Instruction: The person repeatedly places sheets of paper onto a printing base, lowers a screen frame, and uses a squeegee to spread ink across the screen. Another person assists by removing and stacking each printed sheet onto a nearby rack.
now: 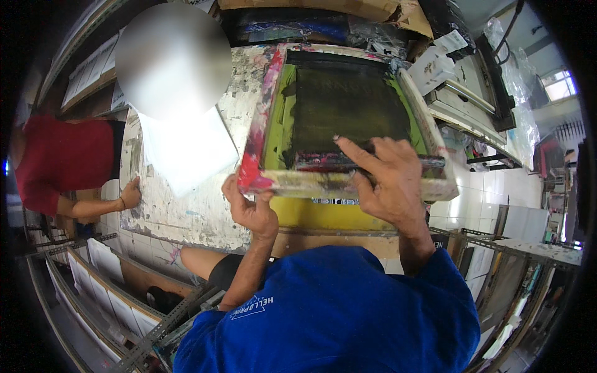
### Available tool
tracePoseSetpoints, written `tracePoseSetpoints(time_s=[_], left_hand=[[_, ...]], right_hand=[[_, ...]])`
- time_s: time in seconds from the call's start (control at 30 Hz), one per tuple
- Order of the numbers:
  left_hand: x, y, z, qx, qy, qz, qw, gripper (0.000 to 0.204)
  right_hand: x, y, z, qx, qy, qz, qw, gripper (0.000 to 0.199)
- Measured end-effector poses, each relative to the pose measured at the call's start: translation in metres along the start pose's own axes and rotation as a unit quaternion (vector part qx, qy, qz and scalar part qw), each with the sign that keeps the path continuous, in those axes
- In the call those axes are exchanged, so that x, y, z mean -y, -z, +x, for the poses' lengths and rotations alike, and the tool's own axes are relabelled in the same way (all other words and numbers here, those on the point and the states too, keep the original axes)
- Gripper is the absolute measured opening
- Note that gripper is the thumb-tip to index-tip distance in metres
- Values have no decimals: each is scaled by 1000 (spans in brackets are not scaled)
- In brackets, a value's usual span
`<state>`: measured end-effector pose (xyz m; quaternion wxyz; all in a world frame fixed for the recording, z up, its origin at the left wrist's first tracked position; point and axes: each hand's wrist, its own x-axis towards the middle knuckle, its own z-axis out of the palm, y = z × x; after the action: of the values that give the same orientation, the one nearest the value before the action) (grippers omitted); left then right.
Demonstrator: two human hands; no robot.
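Observation:
A screen-printing frame [345,180] with paint-stained wooden edges lies tilted in front of me, its near edge raised. Its dark mesh [348,99] has green margins. My left hand [252,211] is closed on the frame's near left corner, thumb and fingers at the edge. Over the near right part, my right hand [392,180] has its index finger stretched across the mesh and its thumb apart; the other fingers are bent and partly hidden. A dark, ink-covered squeegee [314,160] lies along the near side of the mesh, passing beneath my right hand. Below the frame shows a yellow surface [298,212].
White sheets [193,149] lie left of the frame on a paint-spattered table [205,211]. A person in a red shirt [68,165] stands at the left, one hand [130,193] at the table edge. Metal racks [149,336] stand near me; a white box [430,69] sits at the far right.

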<state>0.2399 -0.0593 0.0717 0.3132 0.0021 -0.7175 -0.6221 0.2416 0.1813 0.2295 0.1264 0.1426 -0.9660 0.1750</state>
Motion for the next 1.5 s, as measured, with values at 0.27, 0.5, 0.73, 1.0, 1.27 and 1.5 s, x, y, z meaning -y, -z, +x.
tracePoseSetpoints(time_s=[0.27, 0.5, 0.73, 1.0, 1.27, 1.5], left_hand=[[46, -124, 88, -23, 4, -185, 982, 44], [204, -211, 135, 232, -79, 251, 936, 41], [198, -243, 123, 271, -12, 361, 892, 32], [184, -205, 149, 206, 49, 14, 977, 4], [170, -55, 173, 73, 136, -2, 988, 4], [199, 117, 177, -150, 135, -2, 979, 3]], right_hand=[[-30, 61, 86, -147, 79, -48, 985, 61], [-32, 86, 141, -175, 104, 28, 979, 46], [-33, 104, 142, -160, 72, 106, 979, 46], [-32, 122, 155, -42, 31, 140, 989, 44], [-45, 100, 171, -117, 81, 60, 988, 39], [5, 117, 151, -110, -31, 81, 990, 40]])
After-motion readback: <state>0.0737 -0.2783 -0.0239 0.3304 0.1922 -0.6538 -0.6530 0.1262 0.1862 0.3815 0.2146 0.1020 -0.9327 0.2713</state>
